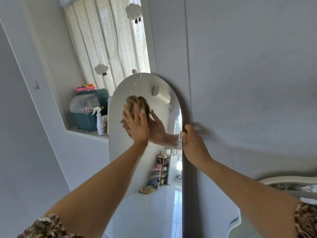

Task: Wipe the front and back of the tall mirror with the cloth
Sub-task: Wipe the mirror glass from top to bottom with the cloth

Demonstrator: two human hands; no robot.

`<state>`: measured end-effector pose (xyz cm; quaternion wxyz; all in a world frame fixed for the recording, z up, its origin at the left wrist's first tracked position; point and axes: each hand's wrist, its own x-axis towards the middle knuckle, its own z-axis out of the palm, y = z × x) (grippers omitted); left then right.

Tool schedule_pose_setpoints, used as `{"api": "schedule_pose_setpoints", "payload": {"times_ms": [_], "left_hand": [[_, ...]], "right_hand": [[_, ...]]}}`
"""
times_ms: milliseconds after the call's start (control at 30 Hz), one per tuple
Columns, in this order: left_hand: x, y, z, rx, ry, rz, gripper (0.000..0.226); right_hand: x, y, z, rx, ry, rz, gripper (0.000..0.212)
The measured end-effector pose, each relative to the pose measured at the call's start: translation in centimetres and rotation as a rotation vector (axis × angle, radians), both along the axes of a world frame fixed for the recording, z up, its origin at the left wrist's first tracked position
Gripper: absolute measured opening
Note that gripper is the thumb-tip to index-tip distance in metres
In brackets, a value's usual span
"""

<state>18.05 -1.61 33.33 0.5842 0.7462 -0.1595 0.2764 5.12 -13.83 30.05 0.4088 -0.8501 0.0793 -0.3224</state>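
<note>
The tall arch-topped mirror (120,160) leans against a pale wall, its front glass toward me. My left hand (137,125) presses a brown cloth (137,102) flat against the upper glass, fingers spread over it; the hand and cloth are doubled by their reflection. My right hand (192,140) grips the mirror's right edge, thumb on the front, fingers wrapped behind. The mirror's back is hidden.
A window ledge (89,133) left of the mirror holds a white spray bottle (100,123) and a teal appliance (85,110). Cream curtains (109,40) hang above. A white curved furniture edge (288,179) sits at the lower right.
</note>
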Motion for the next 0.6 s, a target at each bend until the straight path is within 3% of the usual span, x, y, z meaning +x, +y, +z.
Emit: {"api": "schedule_pose_setpoints", "payload": {"times_ms": [167, 333, 400, 467, 600], "left_hand": [[-3.8, -2.1, -3.9, 0.324, -0.454, -0.246, 0.051], [-2.2, -0.8, -5.7, 0.438, -0.576, -0.267, 0.048], [-0.3, 0.1, -5.3, 0.417, -0.546, -0.197, 0.047], [1.8, 1.5, -4.2, 0.262, -0.437, -0.126, 0.044], [6.4, 5.5, -2.9, -0.078, -0.070, 0.016, 0.048]], "right_hand": [[0.2, 0.9, -0.6, 0.012, -0.052, -0.036, 0.011], [0.4, 1.7, -0.8, -0.018, -0.056, -0.123, 0.013], [0.3, 2.0, -0.9, -0.091, -0.059, -0.160, 0.016], [0.3, 2.0, -0.9, -0.120, -0.049, -0.179, 0.021], [0.6, 1.9, -1.2, -0.163, -0.048, -0.192, 0.026]]}}
